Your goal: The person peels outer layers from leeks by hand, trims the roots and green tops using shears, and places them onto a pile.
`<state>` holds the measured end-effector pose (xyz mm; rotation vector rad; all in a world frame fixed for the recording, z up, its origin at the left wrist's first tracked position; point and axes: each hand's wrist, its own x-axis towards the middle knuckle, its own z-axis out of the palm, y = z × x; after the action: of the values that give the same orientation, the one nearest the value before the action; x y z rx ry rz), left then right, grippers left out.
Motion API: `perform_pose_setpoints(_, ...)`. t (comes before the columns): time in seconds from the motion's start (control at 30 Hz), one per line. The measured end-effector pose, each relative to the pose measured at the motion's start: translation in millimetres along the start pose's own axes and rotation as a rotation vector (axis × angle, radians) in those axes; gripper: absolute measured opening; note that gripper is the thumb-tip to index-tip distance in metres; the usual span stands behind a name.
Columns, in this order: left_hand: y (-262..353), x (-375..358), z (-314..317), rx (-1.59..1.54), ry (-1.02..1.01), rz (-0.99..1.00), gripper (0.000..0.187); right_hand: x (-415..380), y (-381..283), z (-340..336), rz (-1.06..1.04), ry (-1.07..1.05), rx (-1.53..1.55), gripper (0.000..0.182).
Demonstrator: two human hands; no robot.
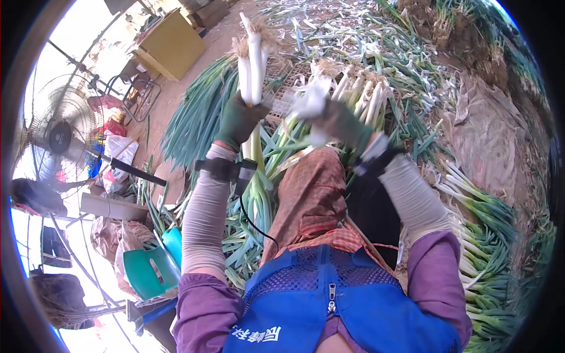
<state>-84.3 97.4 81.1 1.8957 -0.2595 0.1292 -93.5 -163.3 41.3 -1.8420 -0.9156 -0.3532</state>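
My left hand (240, 122), in a dark green glove, is wrapped round a small bunch of leeks (254, 67). The bunch stands upright with white stems and roots up, its green leaves hanging below the hand. To the right, my right hand (342, 125), also gloved, is closed on a whitish thing (312, 103), too smeared by motion to name. A pale strip runs between this thing and my left hand. Just behind the right hand lie more leeks (362, 91), roots pointing away from me. Long green leek leaves (200, 117) fan out left of my left hand.
A standing fan (59, 136) is at the left, with a green plastic piece (147, 272) below it. A yellow box (170, 44) stands at the back left. Leek piles (479, 206) lie at the right, beside a brownish sheet (485, 135). Loose trimmings (376, 41) cover the ground behind.
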Motion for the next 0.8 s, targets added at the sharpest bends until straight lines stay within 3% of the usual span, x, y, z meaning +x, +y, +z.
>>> perform_pose_setpoints(0.03,17,-2,-3,-0.027,-0.009,0.003,0.031,-11,23,40,0.281,-0.180,-0.100,0.041)
perform_pose_setpoints(0.07,45,-4,-5,-0.049,-0.015,0.003,0.030,-15,11,67,0.360,-0.316,-0.074,0.053)
perform_pose_setpoints(0.1,61,-7,-9,-0.070,-0.022,0.001,0.029,-22,16,98,0.298,-0.397,-0.056,0.052)
perform_pose_setpoints(0.13,62,-1,-19,0.058,0.001,0.122,0.027,-30,28,132,0.211,-0.464,-0.040,0.053)
perform_pose_setpoints(0.17,71,0,-29,0.043,-0.004,0.068,0.028,-27,-14,129,0.360,-0.613,-0.091,0.054)
perform_pose_setpoints(0.27,123,4,-70,0.037,-0.001,-0.006,0.031,-46,-27,155,0.442,-0.780,-0.111,0.052)
perform_pose_setpoints(0.33,147,12,-117,0.107,0.111,0.035,0.033,-60,-27,150,0.370,-0.877,-0.163,0.044)
perform_pose_setpoints(0.37,158,17,-140,0.147,0.206,0.044,0.035,-69,-29,139,0.208,-0.932,-0.257,0.035)
perform_pose_setpoints(0.5,199,41,-245,0.327,0.542,0.086,0.044,-69,-35,104,0.040,-1.124,-0.317,0.030)
perform_pose_setpoints(0.53,220,38,-249,0.549,0.612,0.062,0.060,-72,-3,107,-0.124,-1.046,-0.352,0.029)
perform_pose_setpoints(0.57,229,38,-249,0.548,0.668,0.156,0.054,-22,-57,49,0.313,-0.901,-0.402,0.022)
perform_pose_setpoints(0.6,237,39,-245,0.546,0.723,0.254,0.050,-2,9,45,-0.082,-0.908,-0.686,0.022)
perform_pose_setpoints(0.63,247,39,-239,0.542,0.778,0.352,0.045,53,67,-13,-0.120,-0.630,-0.905,0.020)
perform_pose_setpoints(0.67,257,37,-230,0.625,0.800,0.346,0.057,109,122,-71,-0.092,-0.325,-1.111,0.021)
perform_pose_setpoints(0.7,259,38,-233,0.628,0.777,0.331,0.052,163,173,-127,-0.013,-0.047,-1.240,0.024)
perform_pose_setpoints(0.77,265,58,-250,0.634,0.730,0.312,0.043,180,45,-187,-0.118,0.249,-1.293,0.051)
perform_pose_setpoints(0.8,254,65,-275,1.406,0.515,0.735,0.034,188,-26,-216,-0.164,0.398,-1.303,0.068)
